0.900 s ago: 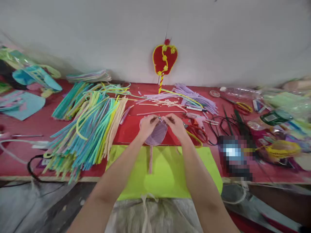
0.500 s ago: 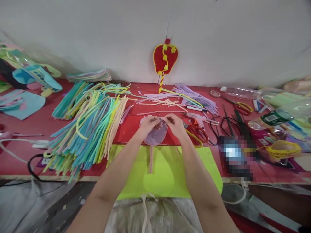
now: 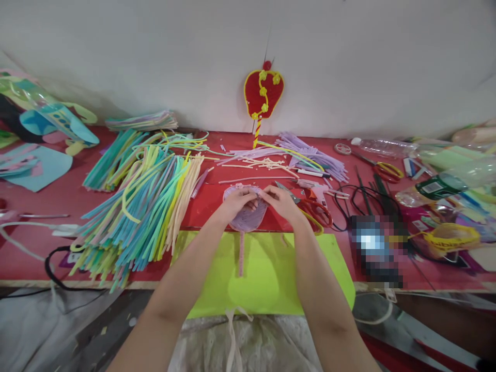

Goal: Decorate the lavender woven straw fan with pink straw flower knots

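A small purple fan [image 3: 245, 219] made of fuzzy stems lies on the red table, its pink handle [image 3: 241, 253] reaching down over a lime-green sheet [image 3: 267, 279]. My left hand [image 3: 236, 202] presses on the fan's upper left with fingers curled on its rim. My right hand [image 3: 284, 202] meets it at the fan's top right, fingers pinched on the rim. Both hands hide the upper half of the fan.
A big heap of blue, green and cream stems [image 3: 143, 201] fills the left. A red fan [image 3: 263, 94] leans on the wall. Red-handled scissors [image 3: 314, 209], black cables [image 3: 362, 199], purple stems [image 3: 310, 152] and packets [image 3: 445, 206] crowd the right.
My two hands have drawn closer together over the top of the purple fan, and the fingers have curled down onto its rim. The fan has stayed in place.
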### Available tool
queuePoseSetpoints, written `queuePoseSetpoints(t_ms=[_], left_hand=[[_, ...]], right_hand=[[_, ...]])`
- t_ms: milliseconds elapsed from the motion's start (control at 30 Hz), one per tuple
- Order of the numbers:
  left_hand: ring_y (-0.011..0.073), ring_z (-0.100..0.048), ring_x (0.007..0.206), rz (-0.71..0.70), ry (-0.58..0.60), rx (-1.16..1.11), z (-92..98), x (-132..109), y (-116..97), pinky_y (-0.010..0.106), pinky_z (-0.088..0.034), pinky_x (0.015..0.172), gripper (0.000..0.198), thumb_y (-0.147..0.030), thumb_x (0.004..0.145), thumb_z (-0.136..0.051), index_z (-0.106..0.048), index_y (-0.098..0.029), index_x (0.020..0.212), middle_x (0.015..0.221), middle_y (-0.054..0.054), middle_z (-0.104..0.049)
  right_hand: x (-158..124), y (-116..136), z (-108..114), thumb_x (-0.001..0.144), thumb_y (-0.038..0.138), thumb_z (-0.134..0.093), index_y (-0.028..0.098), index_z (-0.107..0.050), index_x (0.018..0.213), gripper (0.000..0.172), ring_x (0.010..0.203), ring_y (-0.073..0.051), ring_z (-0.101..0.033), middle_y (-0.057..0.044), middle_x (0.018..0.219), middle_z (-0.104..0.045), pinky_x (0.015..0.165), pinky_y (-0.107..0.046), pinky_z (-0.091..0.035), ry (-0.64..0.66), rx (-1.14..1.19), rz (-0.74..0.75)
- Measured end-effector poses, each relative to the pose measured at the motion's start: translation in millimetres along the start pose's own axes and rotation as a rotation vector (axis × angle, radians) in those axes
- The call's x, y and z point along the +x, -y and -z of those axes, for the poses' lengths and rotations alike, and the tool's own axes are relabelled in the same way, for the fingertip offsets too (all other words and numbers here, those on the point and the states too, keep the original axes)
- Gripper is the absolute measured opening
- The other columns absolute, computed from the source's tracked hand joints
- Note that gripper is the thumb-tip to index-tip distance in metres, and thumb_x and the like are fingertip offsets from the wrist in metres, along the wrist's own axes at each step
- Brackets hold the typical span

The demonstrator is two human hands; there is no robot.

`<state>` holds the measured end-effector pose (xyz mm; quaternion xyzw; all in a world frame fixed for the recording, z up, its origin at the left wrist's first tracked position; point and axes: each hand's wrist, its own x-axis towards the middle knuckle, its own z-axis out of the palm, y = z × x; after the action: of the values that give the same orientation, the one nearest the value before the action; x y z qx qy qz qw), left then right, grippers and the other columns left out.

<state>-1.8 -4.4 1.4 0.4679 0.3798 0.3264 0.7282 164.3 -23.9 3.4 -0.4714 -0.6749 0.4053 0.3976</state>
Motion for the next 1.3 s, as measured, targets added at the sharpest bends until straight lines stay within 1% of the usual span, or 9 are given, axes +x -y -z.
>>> queuePoseSetpoints(t_ms=[233,300,433,500,633,767,933,1167,1300], left_hand=[[0.0077,-0.054,0.047,-0.036,0.017,0.238,0.8,0,-3,0.021,-0.047,0.054,0.012,-0.019,0.079,-0.053,-0.053,-0.013,0.068,0.052,-0.003,-0.056],[0.0097,-0.058,0.055,-0.181,-0.004,0.398,2.1,0,-3,0.024,-0.05,0.061,0.01,-0.02,0.08,-0.052,-0.057,-0.014,0.074,0.061,0.0,-0.061],[0.0144,-0.061,0.093,-0.57,-0.122,0.917,3.1,-3,-1,0.029,-0.046,0.087,0.016,-0.021,0.085,-0.049,-0.062,-0.019,0.093,0.098,0.003,-0.067],[0.0158,-0.057,0.103,-0.648,-0.134,1.136,2.8,-4,0,0.031,-0.042,0.093,0.02,-0.02,0.088,-0.044,-0.061,-0.019,0.098,0.107,0.005,-0.065],[0.0182,-0.057,0.103,-0.679,-0.132,1.367,3.1,-6,1,0.035,-0.038,0.097,0.024,-0.021,0.09,-0.041,-0.061,-0.019,0.102,0.11,0.006,-0.064],[0.0201,-0.056,0.104,-0.681,-0.123,1.423,4.0,-6,0,0.038,-0.035,0.099,0.024,-0.019,0.088,-0.044,-0.061,-0.019,0.104,0.112,0.008,-0.063],[0.0189,-0.055,0.106,-0.67,-0.078,1.35,4.0,-8,-4,0.039,-0.033,0.101,0.024,-0.017,0.086,-0.044,-0.063,-0.021,0.101,0.11,0.007,-0.064],[0.0197,-0.056,0.102,-0.671,-0.035,1.347,4.7,-11,-11,0.037,-0.033,0.098,0.023,-0.016,0.086,-0.044,-0.064,-0.02,0.096,0.106,0.007,-0.066],[0.0211,-0.056,0.102,-0.692,-0.098,1.417,3.9,-7,-5,0.037,-0.035,0.095,0.024,-0.022,0.09,-0.041,-0.061,-0.017,0.101,0.108,0.009,-0.065]], right_hand=[[-5,5,6,0.082,0.043,-0.051,0.019,-0.056,0.074,0.025,0.07,-0.014,-0.05,0.0,0.072,-0.056,0.069,-0.028,-0.039,0.115,-0.067,0.007],[-4,4,6,0.082,0.042,-0.051,0.019,-0.055,0.073,0.025,0.069,-0.014,-0.049,0.001,0.07,-0.054,0.068,-0.027,-0.039,0.097,-0.055,0.009],[-1,-3,4,0.081,0.043,-0.052,0.02,-0.052,0.069,0.026,0.064,-0.013,-0.046,0.002,0.065,-0.051,0.064,-0.027,-0.036,-0.006,-0.035,-0.019],[2,-7,1,0.079,0.043,-0.053,0.02,-0.052,0.067,0.027,0.061,-0.013,-0.045,0.003,0.062,-0.05,0.062,-0.027,-0.035,-0.032,-0.023,-0.044],[7,-16,-9,0.076,0.045,-0.055,0.02,-0.05,0.062,0.029,0.056,-0.012,-0.043,0.003,0.057,-0.048,0.058,-0.027,-0.034,-0.123,0.009,-0.099],[8,-22,-18,0.075,0.047,-0.055,0.021,-0.049,0.059,0.031,0.055,-0.013,-0.042,0.003,0.054,-0.047,0.055,-0.027,-0.034,-0.241,-0.02,-0.128],[8,-24,-22,0.074,0.049,-0.055,0.021,-0.049,0.059,0.033,0.055,-0.014,-0.041,0.003,0.052,-0.046,0.054,-0.028,-0.034,-0.281,-0.018,-0.116],[7,-18,-14,0.074,0.045,-0.055,0.02,-0.05,0.062,0.028,0.056,-0.012,-0.04,0.004,0.057,-0.046,0.056,-0.027,-0.031,-0.168,-0.011,-0.086],[6,-15,-7,0.074,0.048,-0.055,0.02,-0.049,0.062,0.031,0.055,-0.012,-0.039,0.004,0.056,-0.045,0.056,-0.027,-0.03,-0.099,0.011,-0.085]])
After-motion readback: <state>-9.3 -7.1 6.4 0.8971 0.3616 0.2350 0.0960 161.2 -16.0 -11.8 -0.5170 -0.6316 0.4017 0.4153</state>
